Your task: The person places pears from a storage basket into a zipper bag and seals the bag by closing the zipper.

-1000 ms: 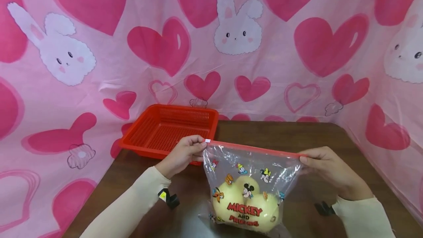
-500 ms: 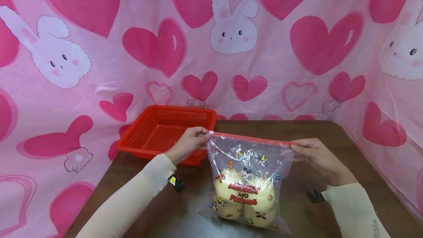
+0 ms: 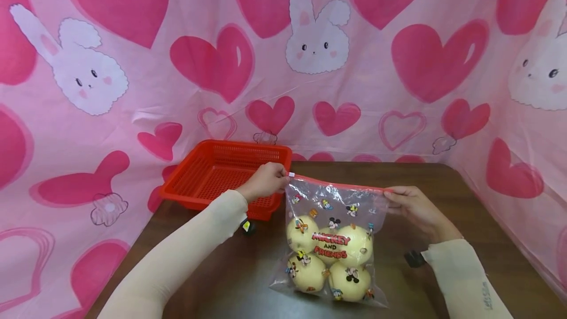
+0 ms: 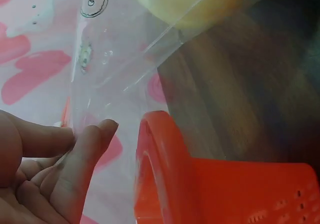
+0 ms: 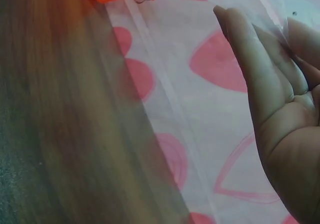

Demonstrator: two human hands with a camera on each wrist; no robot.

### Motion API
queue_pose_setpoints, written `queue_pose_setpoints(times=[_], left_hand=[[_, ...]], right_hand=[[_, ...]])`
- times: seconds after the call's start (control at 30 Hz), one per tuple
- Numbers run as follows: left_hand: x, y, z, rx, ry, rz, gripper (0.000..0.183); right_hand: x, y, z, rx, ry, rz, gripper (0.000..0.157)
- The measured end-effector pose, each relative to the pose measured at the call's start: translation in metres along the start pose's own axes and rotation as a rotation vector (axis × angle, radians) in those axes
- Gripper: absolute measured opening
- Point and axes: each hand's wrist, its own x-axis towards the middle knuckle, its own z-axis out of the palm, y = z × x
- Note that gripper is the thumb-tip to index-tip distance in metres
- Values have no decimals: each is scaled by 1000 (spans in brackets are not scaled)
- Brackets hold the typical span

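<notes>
A clear zip bag (image 3: 335, 206) with a red zip strip, printed cartoon figures and "Mickey and Friends" lettering hangs upright over the table. Inside sit several round pale-yellow fruits (image 3: 308, 272), stacked in the lower part. My left hand (image 3: 268, 180) pinches the top left corner beside the white slider (image 3: 291, 175). At the opposite top corner my right hand (image 3: 414, 207) pinches the bag between thumb and fingers. In the left wrist view, the left thumb and fingertips (image 4: 107, 129) meet on the clear plastic. The right wrist view catches the right hand at its edge.
Behind the left hand stands a red plastic basket (image 3: 195, 205) with perforated sides, with no contents visible. The brown wooden table (image 3: 416, 176) runs back to a pink curtain (image 3: 367, 78) printed with hearts and rabbits, which also borders the sides.
Both hands have risen and come closer together, lifting the bag's top. The bag now faces the camera more squarely, and the fruits show as separate rounds in upper and lower rows.
</notes>
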Motion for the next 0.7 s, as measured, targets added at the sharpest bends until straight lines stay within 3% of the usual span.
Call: queue_pose_setpoints(times=[0.2,0.37,0.47,0.6,0.7], left_hand=[[8,7,1,73,-2,-27,10],[16,8,5,236,16,-14,11],[23,7,8,331,30,-5,11],[31,7,12,441,66,5,6],[37,9,15,523,85,26,6]], right_hand=[[4,3,0,64,91,37,34],[12,6,5,55,243,110,31],[17,8,8,0,322,159,25],[23,14,7,-83,366,208,15],[26,19,3,-122,388,231,18]])
